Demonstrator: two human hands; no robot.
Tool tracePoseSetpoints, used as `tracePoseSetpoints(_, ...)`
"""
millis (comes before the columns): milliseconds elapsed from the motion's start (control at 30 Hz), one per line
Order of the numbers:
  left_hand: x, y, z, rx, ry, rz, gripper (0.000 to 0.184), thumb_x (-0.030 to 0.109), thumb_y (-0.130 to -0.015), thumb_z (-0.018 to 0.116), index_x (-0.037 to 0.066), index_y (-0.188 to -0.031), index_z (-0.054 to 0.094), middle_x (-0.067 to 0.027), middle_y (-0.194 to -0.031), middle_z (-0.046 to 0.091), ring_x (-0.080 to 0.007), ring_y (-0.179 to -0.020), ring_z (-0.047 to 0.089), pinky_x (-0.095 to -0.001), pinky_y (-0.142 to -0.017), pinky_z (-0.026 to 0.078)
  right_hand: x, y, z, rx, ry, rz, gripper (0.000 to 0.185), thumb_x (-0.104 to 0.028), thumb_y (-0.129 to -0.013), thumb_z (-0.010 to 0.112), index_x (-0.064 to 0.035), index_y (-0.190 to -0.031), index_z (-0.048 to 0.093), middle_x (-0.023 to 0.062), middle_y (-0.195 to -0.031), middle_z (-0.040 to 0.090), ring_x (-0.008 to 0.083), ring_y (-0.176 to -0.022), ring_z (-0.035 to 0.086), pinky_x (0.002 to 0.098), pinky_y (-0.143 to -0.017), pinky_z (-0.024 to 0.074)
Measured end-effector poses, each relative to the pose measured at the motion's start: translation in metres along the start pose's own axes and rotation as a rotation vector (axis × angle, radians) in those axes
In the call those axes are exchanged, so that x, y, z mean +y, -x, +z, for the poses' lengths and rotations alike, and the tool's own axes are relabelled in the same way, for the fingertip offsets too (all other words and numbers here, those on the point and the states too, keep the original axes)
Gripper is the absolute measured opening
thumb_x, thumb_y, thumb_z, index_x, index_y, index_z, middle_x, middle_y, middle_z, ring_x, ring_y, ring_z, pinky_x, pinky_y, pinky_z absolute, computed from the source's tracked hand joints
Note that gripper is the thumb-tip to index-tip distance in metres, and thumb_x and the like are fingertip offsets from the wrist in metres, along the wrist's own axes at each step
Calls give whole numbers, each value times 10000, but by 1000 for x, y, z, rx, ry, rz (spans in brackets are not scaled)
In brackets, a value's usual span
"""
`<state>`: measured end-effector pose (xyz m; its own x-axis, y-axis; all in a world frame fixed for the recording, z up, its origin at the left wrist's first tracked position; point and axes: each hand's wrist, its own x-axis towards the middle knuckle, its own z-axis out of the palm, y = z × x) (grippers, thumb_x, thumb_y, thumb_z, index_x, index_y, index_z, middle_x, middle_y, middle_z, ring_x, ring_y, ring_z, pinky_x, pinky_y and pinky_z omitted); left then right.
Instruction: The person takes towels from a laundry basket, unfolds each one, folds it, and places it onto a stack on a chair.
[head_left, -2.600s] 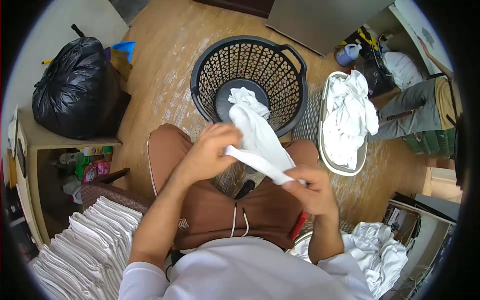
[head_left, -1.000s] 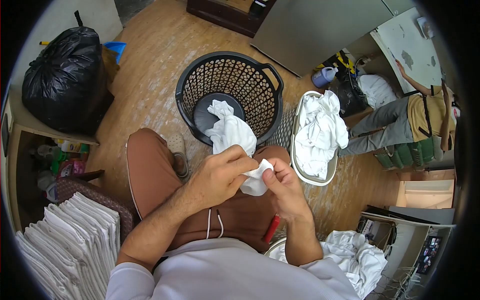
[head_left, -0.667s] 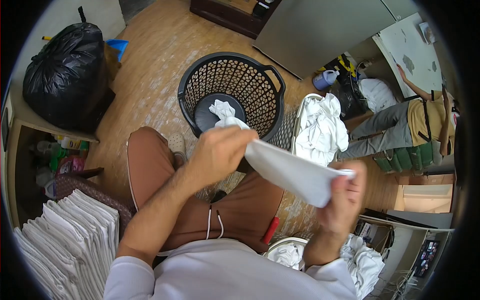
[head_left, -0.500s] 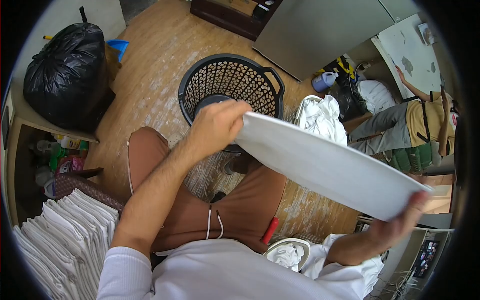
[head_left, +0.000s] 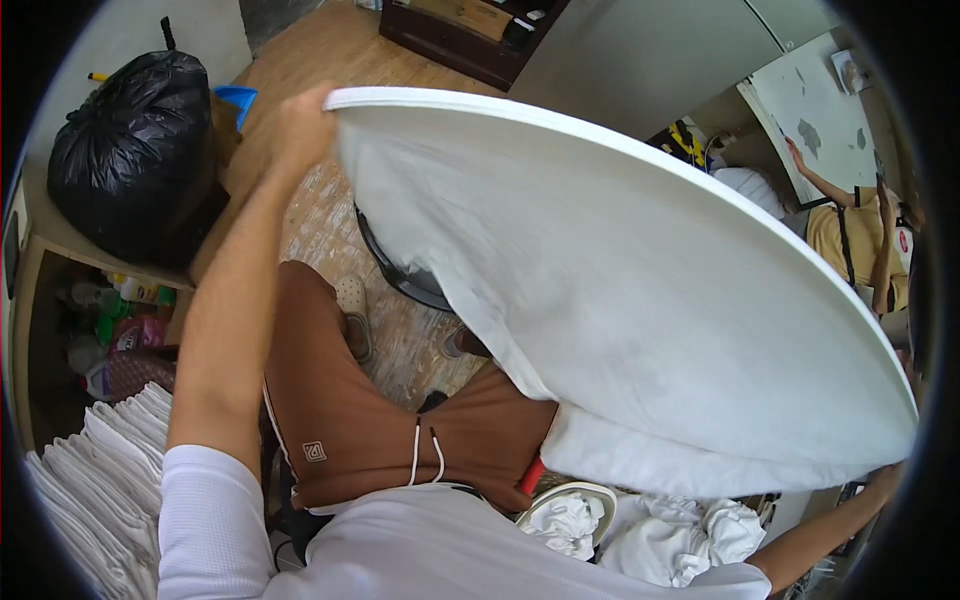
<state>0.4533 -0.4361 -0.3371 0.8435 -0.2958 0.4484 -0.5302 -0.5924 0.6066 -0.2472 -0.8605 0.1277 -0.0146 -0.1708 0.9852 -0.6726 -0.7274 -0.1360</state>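
Note:
A large white cloth is stretched wide between my two hands, its thick top edge bowed upward. My left hand, raised at the upper left, is closed on one corner. Far out at the right edge of the view, my right hand is at the opposite corner; its fingers are mostly hidden by the cloth and the dark rim of the view. The cloth's lower part hangs above my right thigh and covers most of the black basket, whose left rim shows.
A stack of folded white cloths stands at the lower left. Above it are a shelf with bottles and a black bag. Crumpled white cloths lie at the lower right beside a small basket. A person stands at the right.
The cloth has gone from bunched to spread wide. My left hand has moved up and left, my right hand far out to the right and down. The cloth now hides the tall laundry basket.

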Motion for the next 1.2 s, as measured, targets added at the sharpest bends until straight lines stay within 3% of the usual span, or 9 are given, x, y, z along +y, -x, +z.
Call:
tracePoseSetpoints(233,-118,-1,-67,70,-235,-300,253,180,-861,524,226,-1078,646,-152,-1046,650,-356,-1010,607,-427,-818,477,120,39,-74,-33,172,504,364,-339,-932,506,-24,-1113,518,160,-1135,539,278,-1021,541,407,-876,449)
tracePoseSetpoints(467,-200,45,-107,176,-270,-358,265,239,-831,600,142,-1071,657,-174,-993,672,-359,-980,630,-410,-823,481,147,53,-88,-1,101,629,352,-260,-932,508,4,-1163,522,151,-1192,546,275,-1080,535,379,-921,433)
tracePoseSetpoints(533,-197,47,-98,211,-57,-362,242,129,-820,609,112,-1055,665,-113,-955,686,-233,-900,654,-333,-782,491,137,51,-68,-6,1,607,351,-238,-931,508,12,-1178,524,149,-1209,549,275,-1096,534,371,-933,428)
tracePoseSetpoints(733,-14,26,-66,26,771,-185,251,-70,-804,505,6,-969,678,-41,-919,659,-129,-827,603,-246,-763,481,-17,101,58,-266,-564,445,355,-170,-931,509,35,-1221,528,141,-1258,555,273,-1146,529,346,-972,414)
tracePoseSetpoints(833,93,56,-67,-207,903,185,235,-99,-780,519,-1,-931,671,-89,-1030,629,-160,-949,588,-277,-843,462,-186,190,115,-729,-884,368,330,-268,-906,590,-61,-1155,526,19,-941,539,112,-814,541,259,-718,469)
tracePoseSetpoints(900,134,77,-62,-273,919,402,254,-109,-763,528,10,-922,687,-82,-942,651,-179,-894,614,-279,-802,489,-300,269,138,-986,-1206,375,148,-108,-882,577,-50,-1018,580,34,-888,604,79,-680,542,228,-617,470)
tracePoseSetpoints(1000,168,114,-67,-521,1239,204,209,-110,-811,511,2,-950,619,-85,-937,645,-144,-891,612,-258,-793,489,-396,327,138,-1495,-1346,145,100,-51,-886,606,-19,-980,617,34,-916,625,80,-779,579,224,-688,472)
tracePoseSetpoints(1067,167,130,-66,-577,1476,30,187,-119,-823,499,-3,-952,570,-97,-956,643,-132,-895,611,-253,-789,491,-414,354,135,-1657,-1512,424,102,-52,-885,623,-14,-979,614,20,-903,620,63,-801,564,208,-709,461)
tracePoseSetpoints(1200,152,137,-68,-692,1480,-56,172,-115,-816,514,2,-938,545,-92,-940,628,-131,-891,605,-259,-781,495,-412,362,137,-1741,-1546,616,100,-50,-892,623,-3,-978,600,19,-883,617,47,-809,554,198,-708,454)
